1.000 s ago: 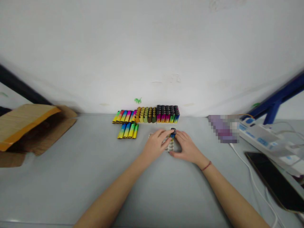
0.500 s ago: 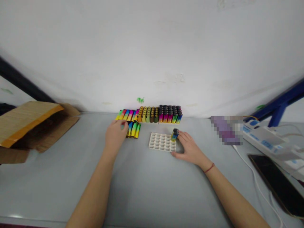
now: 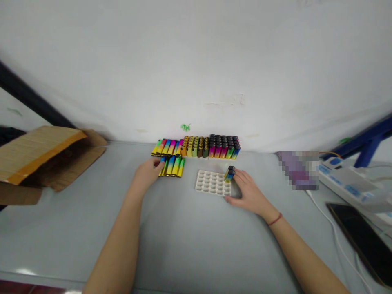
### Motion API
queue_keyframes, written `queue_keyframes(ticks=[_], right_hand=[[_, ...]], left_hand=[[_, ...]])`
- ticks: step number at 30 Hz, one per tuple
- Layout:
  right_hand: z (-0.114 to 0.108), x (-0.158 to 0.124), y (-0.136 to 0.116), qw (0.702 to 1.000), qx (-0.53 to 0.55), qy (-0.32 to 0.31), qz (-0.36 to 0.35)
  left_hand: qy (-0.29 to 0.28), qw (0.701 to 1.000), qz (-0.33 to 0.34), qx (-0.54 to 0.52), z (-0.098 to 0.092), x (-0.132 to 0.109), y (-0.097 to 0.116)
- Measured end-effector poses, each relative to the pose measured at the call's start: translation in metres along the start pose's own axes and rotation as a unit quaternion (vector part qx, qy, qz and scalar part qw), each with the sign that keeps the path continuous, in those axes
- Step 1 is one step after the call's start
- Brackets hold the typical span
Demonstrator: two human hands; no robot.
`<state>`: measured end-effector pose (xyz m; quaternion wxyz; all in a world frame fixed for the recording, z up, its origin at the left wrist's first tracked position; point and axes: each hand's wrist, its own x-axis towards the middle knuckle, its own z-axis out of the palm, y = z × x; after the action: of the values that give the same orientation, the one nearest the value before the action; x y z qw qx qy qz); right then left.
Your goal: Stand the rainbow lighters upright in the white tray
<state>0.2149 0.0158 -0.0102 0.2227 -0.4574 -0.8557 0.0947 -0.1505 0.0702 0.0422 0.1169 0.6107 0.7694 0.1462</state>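
My left hand (image 3: 146, 173) reaches to a short row of rainbow lighters (image 3: 173, 165) lying flat on the grey table, its fingers curled on the leftmost one. My right hand (image 3: 248, 190) rests open against the right edge of a white tray (image 3: 211, 183) with many empty round slots. One rainbow lighter (image 3: 229, 173) stands upright in the tray's far right corner, just by my right fingertips. More lighters (image 3: 196, 147) lie and stand in a long row along the wall behind.
An open cardboard box (image 3: 39, 161) lies on its side at the left. At the right are a blurred purple object (image 3: 295, 169), a white power strip (image 3: 349, 185) with cables, and a dark phone (image 3: 363, 241).
My left hand left the tray and moved left to the loose lighters, closing on one. My right hand stayed by the tray with the upright lighter standing there.
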Motion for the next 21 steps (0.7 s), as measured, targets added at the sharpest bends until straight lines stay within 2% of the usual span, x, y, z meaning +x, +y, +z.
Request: queue_keyframes(ticks=[4, 6, 8, 12, 16, 21], right_hand=[[0.0, 0.0, 0.0, 1.0, -0.001, 0.004, -0.001], [0.0, 0.0, 0.0, 1.0, 0.001, 0.007, -0.002], [0.0, 0.0, 0.0, 1.0, 0.003, 0.008, -0.003], [0.001, -0.001, 0.0, 1.0, -0.002, 0.009, -0.001], [0.001, -0.001, 0.0, 1.0, -0.002, 0.011, -0.002], [0.001, -0.001, 0.0, 1.0, -0.002, 0.01, 0.001]], left_hand=[[0.026, 0.996, -0.029, -0.081, -0.006, 0.0, -0.003], [0.035, 0.984, -0.03, -0.17, -0.011, -0.002, -0.001], [0.032, 0.955, -0.037, -0.294, -0.015, -0.005, 0.008], [-0.002, 0.863, -0.065, -0.502, -0.014, -0.015, 0.037], [-0.04, 0.803, -0.034, -0.594, -0.004, -0.024, 0.064], [-0.091, 0.749, -0.074, -0.652, 0.007, -0.034, 0.085]])
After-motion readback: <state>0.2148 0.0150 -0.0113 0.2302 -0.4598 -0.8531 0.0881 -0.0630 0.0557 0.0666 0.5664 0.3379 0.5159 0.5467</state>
